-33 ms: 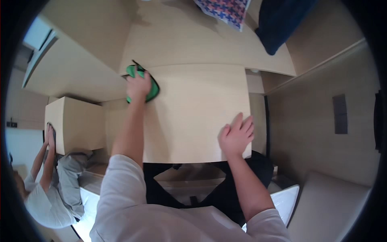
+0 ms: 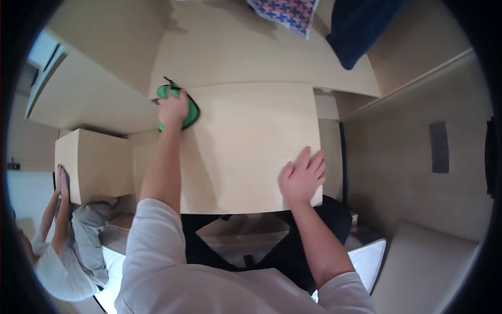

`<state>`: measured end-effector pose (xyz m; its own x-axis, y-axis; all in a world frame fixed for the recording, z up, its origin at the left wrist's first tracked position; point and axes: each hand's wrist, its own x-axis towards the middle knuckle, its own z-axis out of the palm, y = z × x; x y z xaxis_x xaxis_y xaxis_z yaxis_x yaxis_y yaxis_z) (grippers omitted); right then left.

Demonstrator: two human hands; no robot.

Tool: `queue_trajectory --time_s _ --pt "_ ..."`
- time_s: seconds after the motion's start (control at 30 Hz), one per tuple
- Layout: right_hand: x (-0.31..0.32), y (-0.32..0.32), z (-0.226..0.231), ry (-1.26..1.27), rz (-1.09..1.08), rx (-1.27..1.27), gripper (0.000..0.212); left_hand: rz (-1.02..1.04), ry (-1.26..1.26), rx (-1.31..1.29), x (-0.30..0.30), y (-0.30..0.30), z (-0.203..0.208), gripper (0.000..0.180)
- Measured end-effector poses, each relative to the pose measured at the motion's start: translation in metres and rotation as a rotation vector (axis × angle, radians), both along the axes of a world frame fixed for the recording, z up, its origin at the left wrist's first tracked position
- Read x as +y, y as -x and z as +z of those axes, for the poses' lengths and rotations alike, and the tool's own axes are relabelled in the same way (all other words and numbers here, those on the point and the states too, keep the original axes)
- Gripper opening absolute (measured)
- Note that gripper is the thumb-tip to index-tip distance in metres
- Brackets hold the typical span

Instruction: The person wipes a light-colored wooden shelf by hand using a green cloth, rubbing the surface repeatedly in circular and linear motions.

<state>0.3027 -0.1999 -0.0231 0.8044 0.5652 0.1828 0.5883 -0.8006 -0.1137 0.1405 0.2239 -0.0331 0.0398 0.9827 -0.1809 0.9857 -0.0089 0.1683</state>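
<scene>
My left hand (image 2: 173, 109) presses a green cloth (image 2: 192, 114) with a black edge and a small black loop onto the far left corner of a pale wood-grain tabletop (image 2: 246, 136). Its fingers bend over the cloth, and part of the cloth shows on both sides of the hand. My right hand (image 2: 302, 179) rests at the tabletop's near right edge, palm down, fingers stretched out and holding nothing.
Beyond the tabletop lies a wooden surface with a patterned cloth item (image 2: 286, 14) and dark blue fabric (image 2: 358, 34). Cabinet walls rise on both sides. At left another person's hands (image 2: 63, 183) touch a wooden box-shaped unit (image 2: 104, 165). A grey padded panel (image 2: 426, 261) stands at lower right.
The whole view has shifted slightly, so things appear a little further left. My left hand stays on the cloth at the same corner, and my right hand keeps its place.
</scene>
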Motion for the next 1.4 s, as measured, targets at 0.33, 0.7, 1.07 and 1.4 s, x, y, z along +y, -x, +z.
queue_trajectory --time_s 0.33,0.7,1.07,1.4 --pt "0.001 -0.008 0.004 -0.013 -0.028 0.089 0.076 -0.063 -0.116 0.018 -0.013 -0.013 -0.006 0.072" --pt "-0.001 -0.009 0.000 -0.001 -0.070 0.083 0.073 -0.014 -0.315 -0.069 -0.253 0.118 0.005 0.074" --pt "-0.011 -0.013 -0.001 -0.201 0.127 -0.188 0.036 -0.432 -0.257 -0.040 -0.327 0.118 0.011 0.078" --pt "-0.013 -0.010 -0.009 -0.045 -0.036 0.007 0.070 -0.482 -0.210 -0.008 -0.195 0.022 0.012 0.084"
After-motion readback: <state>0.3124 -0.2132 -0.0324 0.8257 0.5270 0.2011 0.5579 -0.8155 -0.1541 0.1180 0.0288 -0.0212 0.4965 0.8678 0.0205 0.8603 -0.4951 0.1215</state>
